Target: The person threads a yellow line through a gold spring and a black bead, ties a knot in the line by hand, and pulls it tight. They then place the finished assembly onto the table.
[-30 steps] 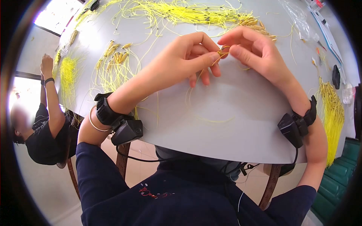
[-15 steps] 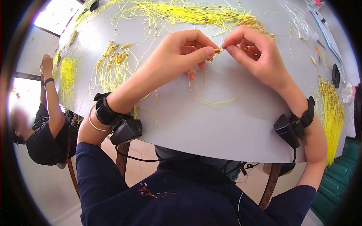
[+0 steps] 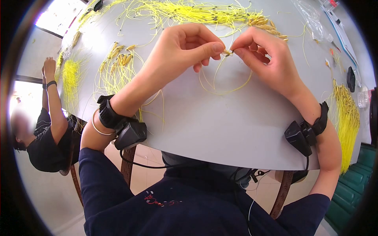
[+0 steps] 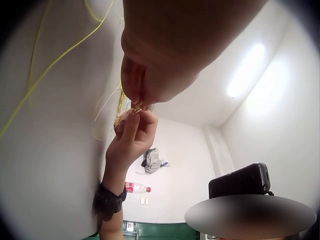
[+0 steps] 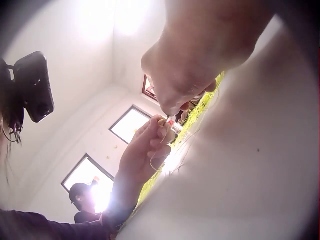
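Over the table, my left hand (image 3: 187, 45) pinches a small gold wire coil (image 3: 226, 53) between thumb and forefinger. A thin yellow line (image 3: 223, 94) hangs from it in a wide loop. My right hand (image 3: 269, 59) faces it from the right, thumb and forefinger pinching a tiny dark piece at the coil's end; its exact kind I cannot tell. Both sets of fingertips almost meet. In the left wrist view the right hand (image 4: 132, 140) shows below the left; in the right wrist view the left hand (image 5: 142, 150) shows beyond the right.
Bundles of yellow line (image 3: 189, 13) with gold coils (image 3: 267, 25) lie across the back. A looser bunch (image 3: 120, 67) is at left, another bundle (image 3: 346, 126) along the right edge. A clear plastic bag (image 3: 313, 23) lies back right. Another person (image 3: 49, 137) sits at far left.
The hands have drawn slightly apart from the earlier overlap, and the right fingertips have closed at the coil's end. The left hand has shifted a little up and left; the line's loop now hangs rounder.
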`<control>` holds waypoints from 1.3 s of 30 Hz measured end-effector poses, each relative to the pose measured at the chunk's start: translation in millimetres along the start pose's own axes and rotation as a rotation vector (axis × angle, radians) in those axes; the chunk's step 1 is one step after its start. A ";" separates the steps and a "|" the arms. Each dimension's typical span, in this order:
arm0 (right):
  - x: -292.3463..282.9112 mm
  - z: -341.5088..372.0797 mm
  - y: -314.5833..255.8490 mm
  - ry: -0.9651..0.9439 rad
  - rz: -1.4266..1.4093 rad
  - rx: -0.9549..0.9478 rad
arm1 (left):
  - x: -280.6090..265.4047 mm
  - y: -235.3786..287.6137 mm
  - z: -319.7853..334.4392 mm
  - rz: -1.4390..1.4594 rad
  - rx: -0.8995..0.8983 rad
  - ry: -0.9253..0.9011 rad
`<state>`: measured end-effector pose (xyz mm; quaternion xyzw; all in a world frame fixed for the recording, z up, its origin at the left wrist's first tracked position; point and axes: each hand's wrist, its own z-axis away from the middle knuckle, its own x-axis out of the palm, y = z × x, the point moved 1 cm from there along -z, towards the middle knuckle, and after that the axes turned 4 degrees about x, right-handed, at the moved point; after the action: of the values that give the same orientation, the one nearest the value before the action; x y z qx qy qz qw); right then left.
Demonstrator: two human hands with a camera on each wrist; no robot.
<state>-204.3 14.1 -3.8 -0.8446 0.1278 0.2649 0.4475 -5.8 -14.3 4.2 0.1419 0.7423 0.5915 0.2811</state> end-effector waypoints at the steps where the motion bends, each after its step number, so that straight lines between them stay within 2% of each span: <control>1: 0.3 -0.2 0.8 0.009 0.005 -0.028 | 1.1 0.6 0.4 0.021 -0.007 -0.016; 5: -0.7 0.8 0.6 -0.027 -0.050 0.018 | 3.2 1.3 0.9 0.086 0.022 -0.067; 7: -1.1 0.3 3.5 -0.111 -0.123 0.034 | 6.2 1.5 1.8 0.123 0.029 -0.104; 12: 1.2 -1.1 7.0 -0.108 -0.164 -0.024 | 6.5 5.5 3.4 0.166 0.059 -0.201; 14: 1.6 -1.7 7.6 -0.080 -0.168 -0.051 | 8.8 10.8 4.9 0.236 0.097 -0.329; 15: 1.2 -2.0 7.0 -0.071 -0.144 -0.072 | 9.2 11.9 5.9 0.237 0.095 -0.329; 17: 0.3 -2.4 5.9 -0.061 -0.118 -0.093 | 12.4 13.0 9.2 0.197 0.008 -0.557; 18: 0.2 -2.7 5.1 -0.074 -0.087 -0.103 | 13.3 14.1 10.7 0.197 0.008 -0.557; 21: 0.7 -2.6 7.2 -0.083 -0.007 -0.112 | 14.8 18.3 15.2 0.285 -0.119 -0.783; 23: 1.3 -1.7 7.5 -0.081 0.036 -0.105 | 12.5 16.6 14.6 0.245 -0.052 -0.797; 24: 1.7 -1.3 6.7 0.028 0.030 -0.022 | 11.9 16.4 14.3 0.203 0.018 -0.810; 25: 1.6 -1.1 6.5 0.138 0.026 0.057 | 12.7 17.0 14.6 0.202 0.019 -0.810; 26: 1.5 -1.9 6.7 0.138 0.026 0.056 | 13.6 17.5 13.9 0.170 -0.016 -0.644; 27: 0.0 -3.1 7.1 0.233 0.012 0.031 | 13.7 17.7 13.0 0.140 -0.051 -0.478; 28: -1.8 -3.7 7.1 0.327 -0.003 0.006 | 14.0 16.9 11.6 0.139 -0.050 -0.478; 30: -3.3 -3.7 5.2 0.281 -0.059 -0.017 | 9.1 11.5 5.8 0.031 -0.011 -0.112; 31: -3.3 -3.7 4.5 0.234 -0.118 -0.040 | 6.2 6.7 4.2 -0.039 0.004 -0.045; 35: -1.2 -2.8 4.0 0.126 -0.092 -0.105 | 1.6 5.8 3.7 -0.076 -0.009 -0.016; 39: 1.7 -1.5 -0.8 0.061 -0.124 -0.015 | 4.5 4.7 5.1 -0.091 -0.021 -0.069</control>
<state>-202.0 13.3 -3.6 -0.8618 0.0868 0.2118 0.4527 -7.0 -6.5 6.9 0.1253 0.7317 0.5804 0.3346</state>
